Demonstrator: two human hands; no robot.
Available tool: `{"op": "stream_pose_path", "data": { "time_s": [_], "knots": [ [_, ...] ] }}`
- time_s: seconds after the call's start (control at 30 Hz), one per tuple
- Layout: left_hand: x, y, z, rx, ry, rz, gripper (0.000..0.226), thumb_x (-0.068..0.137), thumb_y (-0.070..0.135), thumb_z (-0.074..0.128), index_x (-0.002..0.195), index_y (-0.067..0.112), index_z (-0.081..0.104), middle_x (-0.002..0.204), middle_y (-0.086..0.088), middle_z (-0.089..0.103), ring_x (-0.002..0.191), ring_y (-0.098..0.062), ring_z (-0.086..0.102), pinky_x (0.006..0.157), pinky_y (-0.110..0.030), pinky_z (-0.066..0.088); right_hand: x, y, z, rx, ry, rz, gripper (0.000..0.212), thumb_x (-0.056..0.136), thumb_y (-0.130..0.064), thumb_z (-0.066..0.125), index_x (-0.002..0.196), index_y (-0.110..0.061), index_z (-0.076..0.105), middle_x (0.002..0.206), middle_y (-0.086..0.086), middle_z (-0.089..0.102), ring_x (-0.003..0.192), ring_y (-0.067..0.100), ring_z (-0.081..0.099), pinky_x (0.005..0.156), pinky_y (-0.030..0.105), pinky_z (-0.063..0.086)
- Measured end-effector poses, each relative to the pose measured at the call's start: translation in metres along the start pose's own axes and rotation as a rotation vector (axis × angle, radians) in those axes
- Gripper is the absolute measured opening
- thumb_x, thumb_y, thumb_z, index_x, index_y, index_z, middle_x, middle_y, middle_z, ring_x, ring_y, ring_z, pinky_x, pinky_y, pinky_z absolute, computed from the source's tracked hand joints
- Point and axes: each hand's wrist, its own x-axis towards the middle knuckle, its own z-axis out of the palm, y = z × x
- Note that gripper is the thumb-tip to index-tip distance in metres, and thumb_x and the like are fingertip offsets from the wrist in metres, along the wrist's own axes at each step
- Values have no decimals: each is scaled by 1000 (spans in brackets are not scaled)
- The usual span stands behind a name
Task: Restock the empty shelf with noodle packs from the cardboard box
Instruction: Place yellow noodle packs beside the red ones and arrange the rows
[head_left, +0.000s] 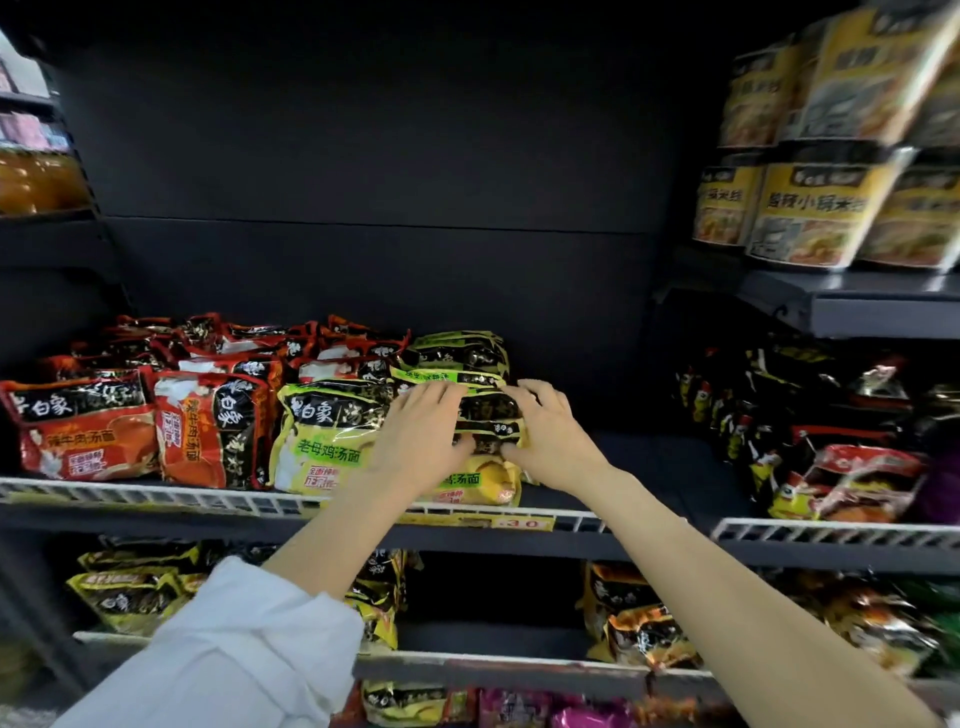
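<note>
noodle packs (480, 410), yellow-green chicken-soup type, sit in a stack on the middle shelf (644, 467), just right of a front-facing yellow-green pack (322, 436) and the red beef-soup packs (208, 426). cardboard box not in view.

left hand (421, 436): fingers spread and nearly straight, laid flat over the left side and top of the stack. pressing, not pinching. white sleeve (223, 654) pushed up the forearm.

right hand (545, 431): fingers curled over the stack's right edge, thumb low against its side. grip reads as holding the stack from the right, moderate width.

stack is squeezed between both hands, touching the front pack on its left. dark bare shelf floor lies to the right of the stack, between it and the black-red packs (831, 467) on the neighbouring bay.

handling, judged: multi-packs in glossy film; light, soft on the outside, brittle noodle blocks inside. film looks slippery, so stacked packs could slide off one another. best taken by the two short sides with flat palms, or top and bottom together; avoid hard squeezing at the centre.

step in hand, judged: seating and squaring the stack behind the white wire front rail (156, 496). room to the right suggests more packs are needed.
</note>
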Motion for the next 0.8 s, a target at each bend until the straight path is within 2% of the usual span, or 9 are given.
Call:
{"op": "stream_pose_path", "data": {
  "time_s": [0.17, 0.23, 0.3, 0.4, 0.47, 0.57, 0.7, 0.8],
  "knots": [
    [-34, 46, -3, -194, 185, 66, 27, 93, 29, 49, 117, 20, 58, 117, 3, 62, 112, -18, 54, 96, -35, 38, -58, 3, -12, 58, 108, 71, 52, 90, -19, 57, 139, -19, 41, 136, 4, 41, 126, 22, 37, 100, 43, 41],
    [-48, 70, 3, -307, 175, 108, 21, 90, 26, 54, 109, 19, 62, 104, 1, 67, 99, -21, 61, 86, -35, 45, -88, 10, -16, 73, 175, 136, 43, 92, -17, 54, 134, -18, 46, 127, 7, 47, 119, 22, 46, 93, 39, 46],
    [-61, 97, 13, -419, 93, 109, 19, 89, 24, 56, 105, 18, 63, 95, -1, 69, 90, -23, 64, 77, -36, 51, -122, 22, -19, 55, 227, 210, 37, 92, -15, 52, 130, -17, 50, 120, 6, 51, 110, 20, 53, 88, 36, 49],
    [-79, 140, 32, -505, -24, 91, 14, 90, 25, 56, 98, 17, 65, 88, -3, 69, 83, -24, 64, 67, -33, 49, -175, 45, -24, 19, 246, 315, 31, 93, -14, 51, 123, -14, 55, 110, 7, 54, 95, 23, 59, 80, 37, 52],
    [-90, 171, 43, -556, -97, 93, 14, 91, 24, 56, 96, 17, 66, 86, -2, 69, 82, -23, 64, 67, -32, 48, -209, 66, -29, 1, 225, 391, 30, 93, -14, 52, 122, -13, 56, 113, 8, 55, 98, 24, 59, 82, 39, 52],
    [-104, 222, 59, -597, -219, 115, 15, 93, 24, 53, 97, 17, 66, 88, -2, 69, 78, -21, 65, 70, -36, 55, -256, 101, -40, -26, 192, 527, 33, 93, -18, 54, 126, -15, 54, 120, 8, 55, 102, 24, 59, 84, 39, 52],
    [-114, 298, 83, -595, -333, 152, 16, 94, 24, 52, 98, 16, 65, 88, -4, 68, 70, -22, 62, 61, -32, 50, -315, 155, -55, -29, 160, 659, 33, 92, -17, 55, 124, -13, 55, 118, 11, 57, 103, 29, 59, 83, 40, 52],
    [-121, 363, 111, -592, -439, 152, 15, 93, 24, 53, 93, 16, 65, 93, -4, 69, 78, -23, 63, 71, -35, 54, -363, 204, -67, -28, 109, 744, 26, 92, -17, 53, 117, -12, 57, 115, 12, 59, 103, 31, 59, 81, 40, 52]
  ]
}}
